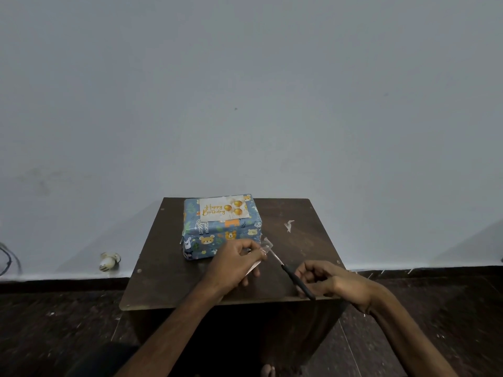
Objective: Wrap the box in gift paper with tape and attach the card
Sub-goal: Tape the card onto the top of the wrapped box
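A box (221,235) wrapped in blue animal-print gift paper stands at the back left of a small dark wooden table (299,240). A white "Happy Birthday" card (224,209) with gold balloons lies on its top. In front of the box, my left hand (235,261) pinches a strip of clear tape (265,247). My right hand (321,278) grips black-handled scissors (292,276) whose blades point up-left at the tape.
A crumpled scrap of tape (289,225) lies on the table's right half. The table stands against a plain grey wall. On the dark floor to the left lies a small white object (109,261), with cables (8,261) at the far left edge.
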